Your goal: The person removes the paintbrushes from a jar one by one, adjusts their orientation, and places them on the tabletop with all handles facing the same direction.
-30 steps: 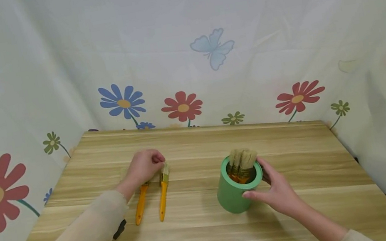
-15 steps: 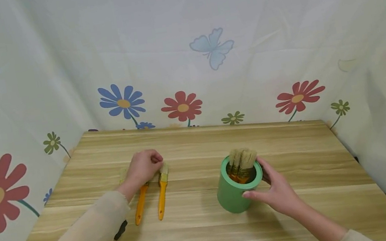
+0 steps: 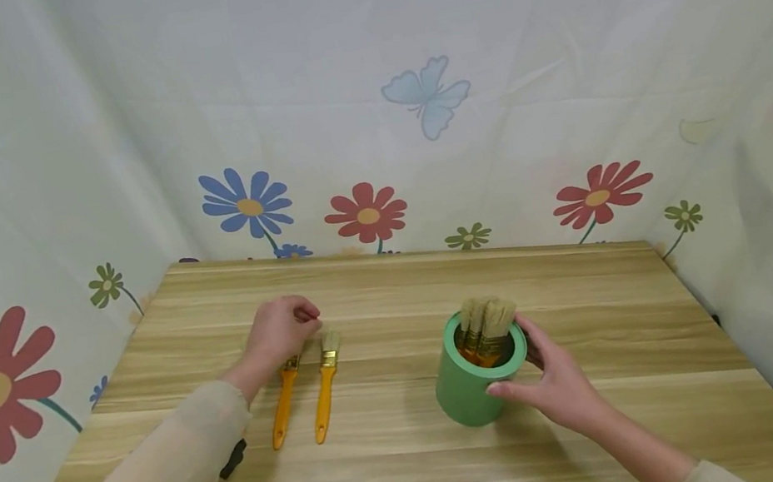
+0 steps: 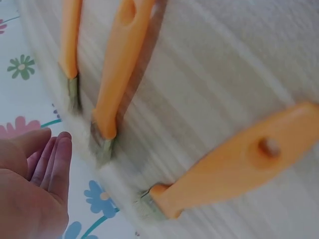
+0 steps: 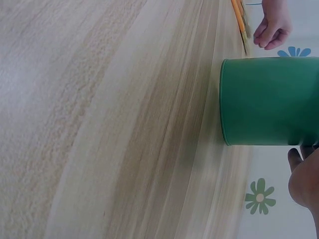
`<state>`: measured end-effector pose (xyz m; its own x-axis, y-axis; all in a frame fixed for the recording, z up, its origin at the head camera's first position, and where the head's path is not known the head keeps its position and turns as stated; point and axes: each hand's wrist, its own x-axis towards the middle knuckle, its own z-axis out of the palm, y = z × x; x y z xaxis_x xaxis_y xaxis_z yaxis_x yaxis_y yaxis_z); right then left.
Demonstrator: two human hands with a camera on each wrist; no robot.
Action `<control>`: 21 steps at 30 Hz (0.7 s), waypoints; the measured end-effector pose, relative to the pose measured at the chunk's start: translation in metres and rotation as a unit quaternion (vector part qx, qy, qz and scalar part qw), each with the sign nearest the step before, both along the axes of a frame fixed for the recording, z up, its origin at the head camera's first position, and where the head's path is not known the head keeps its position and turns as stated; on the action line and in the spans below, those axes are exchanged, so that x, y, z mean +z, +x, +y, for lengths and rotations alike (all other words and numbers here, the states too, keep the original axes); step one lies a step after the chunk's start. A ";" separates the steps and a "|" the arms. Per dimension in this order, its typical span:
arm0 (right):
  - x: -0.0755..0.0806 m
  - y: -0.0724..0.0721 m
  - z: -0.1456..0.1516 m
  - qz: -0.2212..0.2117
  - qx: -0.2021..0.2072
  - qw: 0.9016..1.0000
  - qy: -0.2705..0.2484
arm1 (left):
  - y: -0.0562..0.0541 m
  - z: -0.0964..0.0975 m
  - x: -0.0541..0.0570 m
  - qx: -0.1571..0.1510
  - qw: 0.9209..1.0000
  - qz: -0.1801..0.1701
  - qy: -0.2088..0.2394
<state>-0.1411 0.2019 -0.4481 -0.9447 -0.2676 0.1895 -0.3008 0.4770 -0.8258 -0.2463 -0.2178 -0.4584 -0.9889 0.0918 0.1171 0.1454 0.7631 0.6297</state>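
A green can (image 3: 471, 383) stands upright on the wooden table, with several brushes (image 3: 485, 326) in it, bristles up. My right hand (image 3: 556, 378) grips the can from the right, thumb near the front rim and fingers round the far side. My left hand (image 3: 281, 329) hovers by the bristle tip of a flat paintbrush (image 3: 325, 398) with an orange handle. Another paintbrush (image 3: 283, 409) lies just left of it, partly under the hand. The left wrist view shows three orange-handled paintbrushes (image 4: 122, 64) and nothing between the left hand's (image 4: 35, 179) loosely bent fingers.
The wooden tabletop (image 3: 408, 473) ends at a back edge against a white curtain (image 3: 329, 73) printed with flowers and a butterfly. More of this cloth hangs along both sides. A small dark object (image 3: 233, 459) shows beside the left sleeve.
My left hand has drawn slightly left, baring the bristles of the right-hand paintbrush on the table. That brush has shifted a little leftward. The right hand and the can have stayed put.
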 end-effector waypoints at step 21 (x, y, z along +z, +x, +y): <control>0.000 0.001 0.000 -0.003 0.005 1.000 -0.007 | 0.031 0.052 0.087 -0.131 0.987 0.009 0.088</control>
